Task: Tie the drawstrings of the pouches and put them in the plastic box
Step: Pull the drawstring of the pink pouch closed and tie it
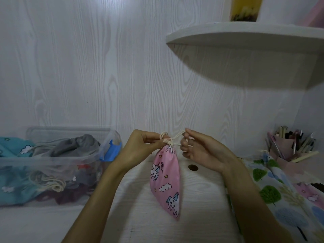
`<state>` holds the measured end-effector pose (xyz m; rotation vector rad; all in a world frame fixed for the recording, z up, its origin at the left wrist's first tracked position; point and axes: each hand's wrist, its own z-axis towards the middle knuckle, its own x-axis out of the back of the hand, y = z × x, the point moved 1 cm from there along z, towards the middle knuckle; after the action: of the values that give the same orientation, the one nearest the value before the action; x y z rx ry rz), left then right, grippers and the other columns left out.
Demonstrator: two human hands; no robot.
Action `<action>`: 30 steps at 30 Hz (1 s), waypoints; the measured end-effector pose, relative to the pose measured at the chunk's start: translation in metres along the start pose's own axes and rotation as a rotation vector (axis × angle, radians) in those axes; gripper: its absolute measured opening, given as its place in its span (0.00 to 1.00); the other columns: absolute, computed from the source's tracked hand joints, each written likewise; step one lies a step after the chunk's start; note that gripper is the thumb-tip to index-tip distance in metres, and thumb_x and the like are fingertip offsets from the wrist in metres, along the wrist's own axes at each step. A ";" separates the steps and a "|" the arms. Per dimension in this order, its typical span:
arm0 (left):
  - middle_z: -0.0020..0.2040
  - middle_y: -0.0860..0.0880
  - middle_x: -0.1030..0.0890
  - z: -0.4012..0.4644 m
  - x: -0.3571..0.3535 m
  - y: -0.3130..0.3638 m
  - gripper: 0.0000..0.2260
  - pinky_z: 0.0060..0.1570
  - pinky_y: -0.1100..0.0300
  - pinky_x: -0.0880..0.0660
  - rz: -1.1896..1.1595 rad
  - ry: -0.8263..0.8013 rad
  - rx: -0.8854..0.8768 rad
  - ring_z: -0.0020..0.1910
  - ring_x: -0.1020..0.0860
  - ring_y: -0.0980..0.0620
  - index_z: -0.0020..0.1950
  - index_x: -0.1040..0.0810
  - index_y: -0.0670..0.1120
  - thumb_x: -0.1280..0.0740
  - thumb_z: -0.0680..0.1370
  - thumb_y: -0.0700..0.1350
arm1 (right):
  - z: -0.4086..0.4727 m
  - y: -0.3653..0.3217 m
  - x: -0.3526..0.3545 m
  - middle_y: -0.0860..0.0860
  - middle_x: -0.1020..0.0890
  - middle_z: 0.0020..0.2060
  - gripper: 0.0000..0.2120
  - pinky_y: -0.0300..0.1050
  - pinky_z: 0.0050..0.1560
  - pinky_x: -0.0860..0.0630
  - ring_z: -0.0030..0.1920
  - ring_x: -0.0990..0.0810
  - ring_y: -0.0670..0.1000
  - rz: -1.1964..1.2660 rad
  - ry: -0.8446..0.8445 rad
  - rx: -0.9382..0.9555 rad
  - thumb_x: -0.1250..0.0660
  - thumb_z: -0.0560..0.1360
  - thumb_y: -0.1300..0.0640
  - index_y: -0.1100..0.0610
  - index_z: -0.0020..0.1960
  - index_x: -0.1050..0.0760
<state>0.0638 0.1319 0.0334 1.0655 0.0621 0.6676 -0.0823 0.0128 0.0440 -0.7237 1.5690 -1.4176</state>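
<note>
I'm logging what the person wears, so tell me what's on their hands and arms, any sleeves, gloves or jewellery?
Both forearms are bare as far as the picture shows, no sleeves in view. The left hand and right hand wear no gloves, and no rings, watch or bracelets show.

Dim, bluish light glares on the wall [87, 50] at 11 o'clock, the shelf [245, 37] shadows below itself, and edges blur and bend.

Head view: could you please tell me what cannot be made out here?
- Knot: the left hand and right hand pinch the cord above the pink pouch; fingers hide whether it is tied.
- Plastic box: cloudy walls blur its pouches; count unclear.
- Tree-print pouch: cut off by the right edge.
- Pen holder: contents too small, dim.
</note>
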 end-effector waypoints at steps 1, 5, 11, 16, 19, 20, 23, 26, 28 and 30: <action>0.34 0.60 0.16 0.000 0.000 -0.001 0.05 0.30 0.74 0.30 0.000 0.001 -0.001 0.35 0.20 0.66 0.43 0.16 0.52 0.29 0.73 0.42 | 0.001 0.000 0.001 0.46 0.26 0.26 0.10 0.35 0.31 0.33 0.28 0.29 0.45 -0.191 0.094 0.067 0.38 0.77 0.52 0.55 0.39 0.27; 0.33 0.60 0.17 0.001 0.002 -0.001 0.04 0.31 0.75 0.30 -0.016 0.016 0.002 0.34 0.21 0.67 0.46 0.17 0.47 0.30 0.73 0.40 | 0.004 -0.006 -0.008 0.43 0.31 0.19 0.12 0.34 0.29 0.37 0.24 0.35 0.43 -0.759 0.339 0.499 0.36 0.77 0.49 0.54 0.39 0.22; 0.40 0.57 0.15 0.004 0.007 -0.008 0.10 0.37 0.70 0.24 -0.016 -0.017 0.070 0.40 0.20 0.63 0.46 0.17 0.52 0.39 0.80 0.46 | 0.005 -0.006 -0.005 0.45 0.17 0.40 0.13 0.43 0.58 0.30 0.48 0.21 0.45 -0.225 0.118 0.295 0.36 0.73 0.49 0.52 0.32 0.23; 0.40 0.59 0.15 0.006 -0.006 -0.005 0.11 0.37 0.71 0.26 0.014 -0.061 0.115 0.40 0.20 0.65 0.44 0.18 0.55 0.39 0.80 0.48 | 0.009 -0.002 -0.012 0.53 0.16 0.44 0.18 0.46 0.60 0.25 0.50 0.18 0.49 0.219 0.055 0.215 0.40 0.78 0.53 0.57 0.35 0.18; 0.39 0.57 0.15 0.006 -0.014 -0.003 0.14 0.42 0.65 0.24 -0.020 -0.114 0.207 0.40 0.18 0.62 0.44 0.18 0.54 0.42 0.81 0.49 | 0.013 0.002 -0.015 0.52 0.17 0.43 0.16 0.45 0.51 0.21 0.44 0.17 0.49 0.248 0.070 0.142 0.39 0.77 0.51 0.55 0.34 0.21; 0.39 0.56 0.15 0.006 -0.014 -0.002 0.14 0.44 0.64 0.24 -0.031 -0.115 0.229 0.40 0.18 0.62 0.45 0.18 0.55 0.43 0.81 0.49 | 0.014 0.002 -0.015 0.52 0.17 0.42 0.17 0.46 0.49 0.21 0.42 0.17 0.49 0.270 0.069 0.128 0.38 0.77 0.50 0.54 0.32 0.21; 0.46 0.57 0.17 0.005 -0.013 0.000 0.09 0.41 0.67 0.24 0.059 -0.234 0.190 0.43 0.18 0.62 0.53 0.21 0.57 0.38 0.79 0.44 | 0.014 0.002 -0.015 0.52 0.18 0.43 0.15 0.48 0.50 0.23 0.44 0.20 0.50 0.294 0.086 0.128 0.38 0.77 0.50 0.56 0.37 0.21; 0.49 0.58 0.18 0.005 -0.014 -0.005 0.15 0.40 0.68 0.23 0.328 -0.225 0.076 0.43 0.19 0.60 0.60 0.21 0.53 0.30 0.74 0.42 | 0.017 0.004 -0.014 0.51 0.18 0.46 0.20 0.46 0.50 0.24 0.52 0.21 0.49 0.204 0.135 0.133 0.39 0.76 0.49 0.64 0.59 0.25; 0.44 0.60 0.18 0.004 -0.017 -0.006 0.08 0.45 0.60 0.21 0.548 -0.103 -0.009 0.42 0.20 0.61 0.53 0.19 0.55 0.30 0.74 0.49 | 0.017 0.004 -0.014 0.50 0.17 0.47 0.21 0.45 0.54 0.26 0.55 0.21 0.49 0.152 0.148 0.155 0.39 0.76 0.49 0.64 0.60 0.25; 0.40 0.61 0.20 0.002 -0.018 -0.005 0.05 0.46 0.56 0.22 0.685 -0.020 -0.053 0.41 0.21 0.62 0.48 0.18 0.55 0.32 0.75 0.53 | 0.014 0.001 -0.015 0.50 0.16 0.46 0.14 0.46 0.58 0.27 0.53 0.21 0.48 0.148 0.153 0.185 0.39 0.77 0.51 0.61 0.47 0.24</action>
<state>0.0527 0.1194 0.0254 1.0396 -0.3520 1.2653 -0.0633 0.0193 0.0465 -0.3893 1.5471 -1.5117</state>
